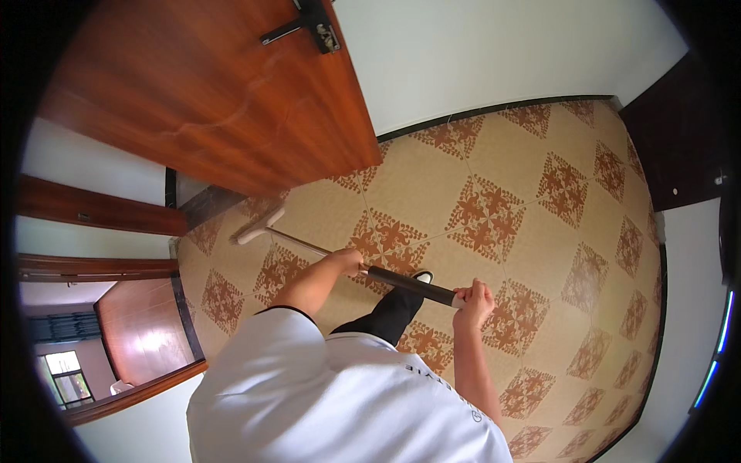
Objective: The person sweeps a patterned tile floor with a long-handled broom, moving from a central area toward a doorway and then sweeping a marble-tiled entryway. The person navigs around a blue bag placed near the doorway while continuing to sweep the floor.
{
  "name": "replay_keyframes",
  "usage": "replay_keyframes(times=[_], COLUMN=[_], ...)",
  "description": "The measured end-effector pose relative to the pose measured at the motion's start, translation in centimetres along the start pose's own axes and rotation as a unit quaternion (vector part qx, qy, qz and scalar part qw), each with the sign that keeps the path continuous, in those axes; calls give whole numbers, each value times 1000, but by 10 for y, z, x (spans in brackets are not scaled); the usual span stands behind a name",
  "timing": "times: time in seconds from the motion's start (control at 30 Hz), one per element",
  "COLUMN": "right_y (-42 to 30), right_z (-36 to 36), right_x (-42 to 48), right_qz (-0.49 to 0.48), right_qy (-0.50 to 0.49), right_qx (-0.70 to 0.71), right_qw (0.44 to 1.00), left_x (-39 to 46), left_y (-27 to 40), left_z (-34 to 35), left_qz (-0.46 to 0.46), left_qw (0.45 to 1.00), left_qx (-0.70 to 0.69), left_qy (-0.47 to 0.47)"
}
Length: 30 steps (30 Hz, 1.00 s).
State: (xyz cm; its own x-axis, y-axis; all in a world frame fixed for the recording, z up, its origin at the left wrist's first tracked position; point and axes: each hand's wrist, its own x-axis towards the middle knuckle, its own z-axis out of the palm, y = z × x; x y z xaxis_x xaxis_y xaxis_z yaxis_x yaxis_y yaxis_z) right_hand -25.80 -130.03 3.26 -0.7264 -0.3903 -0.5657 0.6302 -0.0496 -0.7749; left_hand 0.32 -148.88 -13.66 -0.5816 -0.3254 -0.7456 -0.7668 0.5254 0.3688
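A long-handled broom slants across the view in front of me, its pale head [257, 227] low at the left beside the door's lower edge. Whether the head touches the tiles is hard to tell. My left hand [346, 261] is wrapped around the thin metal handle [301, 242], just below the black grip sleeve [411, 285]. At the upper end, my right hand [476, 305] holds the light-coloured tip beyond that sleeve. The handle passes above my one visible shoe [425, 277].
An open wooden door [231, 87] with a black lever handle [283, 30] stands ahead left. Patterned floor tiles [417, 191] stretch right to a dark door [671, 139] and a white wall [492, 52] with black skirting. A doorway at left shows a room with reddish flooring [142, 330].
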Motion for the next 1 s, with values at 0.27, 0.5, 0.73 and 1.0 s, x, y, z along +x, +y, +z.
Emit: replay_keyframes(times=[0.27, 0.5, 0.73, 1.0], right_y=[-39, -81, -56, -37], right_z=[-125, -197, -163, -40], right_x=[-136, -275, -326, -281], right_qz=[-165, -331, -412, -343], right_qy=[56, 131, 240, 244], right_qx=[77, 86, -23, -101], right_qw=[982, 930, 879, 901], left_x=[-88, -122, -91, -44], left_y=[115, 228, 276, 167], left_z=[73, 85, 63, 38], left_qz=[67, 268, 342, 304], left_qw=[994, 958, 935, 949], left_qx=[71, 55, 88, 16], left_qy=[48, 88, 39, 75])
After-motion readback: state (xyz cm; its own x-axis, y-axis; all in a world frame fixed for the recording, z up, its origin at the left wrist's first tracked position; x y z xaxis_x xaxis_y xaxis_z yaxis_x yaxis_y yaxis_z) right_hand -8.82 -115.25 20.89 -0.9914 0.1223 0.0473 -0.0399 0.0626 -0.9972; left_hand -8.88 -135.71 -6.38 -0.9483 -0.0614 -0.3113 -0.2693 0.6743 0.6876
